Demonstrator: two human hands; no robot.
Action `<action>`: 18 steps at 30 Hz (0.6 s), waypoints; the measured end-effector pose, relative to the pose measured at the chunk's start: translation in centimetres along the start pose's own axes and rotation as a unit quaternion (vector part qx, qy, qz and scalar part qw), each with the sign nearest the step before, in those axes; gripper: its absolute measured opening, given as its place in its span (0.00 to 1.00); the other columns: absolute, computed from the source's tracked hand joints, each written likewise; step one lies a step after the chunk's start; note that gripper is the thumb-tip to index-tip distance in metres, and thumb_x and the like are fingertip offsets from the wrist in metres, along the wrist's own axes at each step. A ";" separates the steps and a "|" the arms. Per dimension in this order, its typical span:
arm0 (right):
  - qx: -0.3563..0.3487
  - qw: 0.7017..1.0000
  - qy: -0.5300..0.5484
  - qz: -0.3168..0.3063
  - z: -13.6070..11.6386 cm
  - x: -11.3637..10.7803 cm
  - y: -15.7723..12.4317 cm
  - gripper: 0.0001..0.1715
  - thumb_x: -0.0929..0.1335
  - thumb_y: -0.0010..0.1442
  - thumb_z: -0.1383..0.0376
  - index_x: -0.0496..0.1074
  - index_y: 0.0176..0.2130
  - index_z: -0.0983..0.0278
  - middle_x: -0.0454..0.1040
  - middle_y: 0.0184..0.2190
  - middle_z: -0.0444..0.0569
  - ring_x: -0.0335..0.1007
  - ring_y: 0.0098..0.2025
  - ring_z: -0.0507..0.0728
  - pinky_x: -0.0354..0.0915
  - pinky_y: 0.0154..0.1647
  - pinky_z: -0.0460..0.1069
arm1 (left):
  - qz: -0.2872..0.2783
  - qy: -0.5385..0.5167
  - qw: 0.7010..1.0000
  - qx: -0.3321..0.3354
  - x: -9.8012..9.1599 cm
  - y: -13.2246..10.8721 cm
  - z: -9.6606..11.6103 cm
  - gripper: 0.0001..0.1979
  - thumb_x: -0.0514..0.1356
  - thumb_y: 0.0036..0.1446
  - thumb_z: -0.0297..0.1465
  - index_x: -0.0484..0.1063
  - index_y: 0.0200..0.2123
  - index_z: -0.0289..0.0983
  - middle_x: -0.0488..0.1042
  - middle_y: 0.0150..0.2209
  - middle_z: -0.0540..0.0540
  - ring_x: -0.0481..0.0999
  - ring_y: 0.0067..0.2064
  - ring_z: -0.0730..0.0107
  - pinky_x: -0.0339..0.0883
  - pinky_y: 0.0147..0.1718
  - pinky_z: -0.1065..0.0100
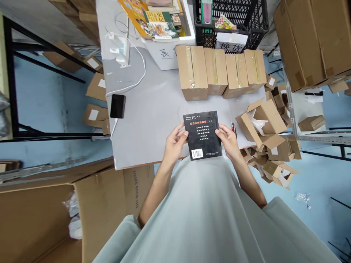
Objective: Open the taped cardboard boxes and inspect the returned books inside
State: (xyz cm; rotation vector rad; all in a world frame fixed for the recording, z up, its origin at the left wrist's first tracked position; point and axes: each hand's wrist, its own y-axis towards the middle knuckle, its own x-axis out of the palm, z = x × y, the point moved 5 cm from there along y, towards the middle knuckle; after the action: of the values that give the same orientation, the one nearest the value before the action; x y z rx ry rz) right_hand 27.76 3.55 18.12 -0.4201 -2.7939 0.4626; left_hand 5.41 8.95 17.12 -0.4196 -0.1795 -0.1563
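A black book point(203, 134) with pale text and a white barcode label shows its back cover, held over the near edge of the grey table point(148, 120). My left hand point(175, 143) grips its left edge, thumb on the cover. My right hand point(228, 140) grips its right edge the same way. Both hands are closed on the book.
Several taped cardboard boxes point(219, 71) stand in a row behind the book. A black phone point(117, 106) on a white cable lies at the left. A white bin of books point(164, 33) and a black crate point(230, 22) sit at the back. Open small boxes point(265, 124) pile up right.
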 end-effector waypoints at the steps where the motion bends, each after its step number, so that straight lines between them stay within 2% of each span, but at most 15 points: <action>1: 0.000 1.000 0.001 -0.003 0.0 0.1 0.0 0.28 0.79 0.61 0.45 0.83 0.53 0.56 0.87 0.54 0.50 0.80 0.63 0.66 0.73 0.69 0.61 | -0.005 -0.007 1.000 -0.004 -0.1 0.0 0.1 0.40 0.78 0.55 0.52 0.77 0.64 0.37 0.88 0.52 0.37 0.87 0.52 0.53 0.81 0.48 0.59; 5: 0.002 1.000 0.010 -0.010 -0.2 0.1 0.0 0.30 0.79 0.61 0.44 0.82 0.55 0.57 0.87 0.54 0.50 0.80 0.64 0.66 0.73 0.69 0.61 | -0.048 -0.019 0.998 -0.026 0.1 -0.3 0.5 0.34 0.79 0.54 0.50 0.83 0.57 0.36 0.87 0.54 0.35 0.87 0.55 0.48 0.82 0.53 0.53; 10: -0.007 0.999 -0.017 -0.031 -0.4 -0.6 0.4 0.32 0.81 0.60 0.45 0.81 0.57 0.57 0.86 0.57 0.50 0.80 0.64 0.65 0.71 0.71 0.61 | -0.067 -0.006 0.998 -0.012 -0.2 -0.1 0.0 0.34 0.83 0.49 0.45 0.83 0.57 0.39 0.87 0.54 0.38 0.86 0.56 0.48 0.78 0.62 0.49; 14: -0.023 0.997 -0.045 -0.053 -0.2 -1.1 0.8 0.30 0.84 0.55 0.48 0.82 0.52 0.56 0.87 0.53 0.49 0.82 0.59 0.64 0.72 0.70 0.61 | -0.040 0.011 0.998 0.055 -0.8 0.0 -0.3 0.26 0.83 0.49 0.42 0.84 0.49 0.41 0.87 0.49 0.42 0.87 0.51 0.54 0.80 0.58 0.50; 16: -0.042 0.995 -0.054 -0.070 -0.3 -1.1 0.9 0.25 0.85 0.55 0.48 0.82 0.46 0.56 0.87 0.49 0.49 0.83 0.57 0.64 0.72 0.70 0.62 | -0.025 0.038 0.993 0.112 -1.0 0.0 0.2 0.20 0.83 0.50 0.42 0.85 0.42 0.41 0.87 0.44 0.44 0.87 0.50 0.54 0.81 0.57 0.50; 18: -0.073 0.991 -0.063 -0.089 -0.7 -0.8 0.9 0.20 0.84 0.57 0.47 0.82 0.39 0.56 0.87 0.49 0.49 0.81 0.62 0.65 0.69 0.73 0.64 | -0.007 0.085 0.978 0.189 -1.0 -0.3 1.0 0.15 0.81 0.53 0.44 0.84 0.35 0.42 0.85 0.39 0.45 0.87 0.52 0.52 0.80 0.59 0.47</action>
State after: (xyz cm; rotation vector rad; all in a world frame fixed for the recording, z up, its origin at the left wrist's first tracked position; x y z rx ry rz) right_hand 28.93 4.26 18.22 -0.1725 -2.9644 0.2535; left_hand 4.26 9.27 17.96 -0.0258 -0.0405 -0.1662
